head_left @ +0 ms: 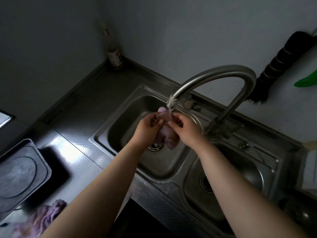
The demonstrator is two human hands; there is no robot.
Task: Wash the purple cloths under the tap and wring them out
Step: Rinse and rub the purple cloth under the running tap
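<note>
You've got the purple cloth (165, 134) pinched between left hand (148, 128) & right hand (184, 128), both curled on it, hanging lengthwise straight down below the tap spout (172, 104), equally near both.

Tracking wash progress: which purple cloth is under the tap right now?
The purple cloth gripped by the left hand and right hand over the left basin; the other cloth lies on the counter, bottom left.

Head-worn camera looks steeply down, close over the sink (103, 134).
</note>
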